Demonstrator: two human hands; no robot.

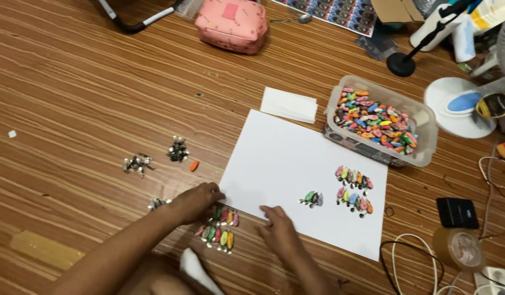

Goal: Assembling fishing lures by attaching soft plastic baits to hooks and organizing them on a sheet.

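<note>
Hands rested on the white sheet's [285, 158] near edge: left hand [200, 199] curled, right hand [277, 226] flat, both holding nothing. Colourful clips [219, 228] lay between them, touching the left.

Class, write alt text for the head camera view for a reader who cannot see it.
Two bare hands, left hand and right hand, rest at the near edge of a white sheet on a wooden floor, beside rows of small colourful pieces; a clear tub holds many more.

charms [218, 228] between hands | paper sheet [285, 158] right | tub [422, 136] behind sheet | clasp piles [177, 150] left
</note>
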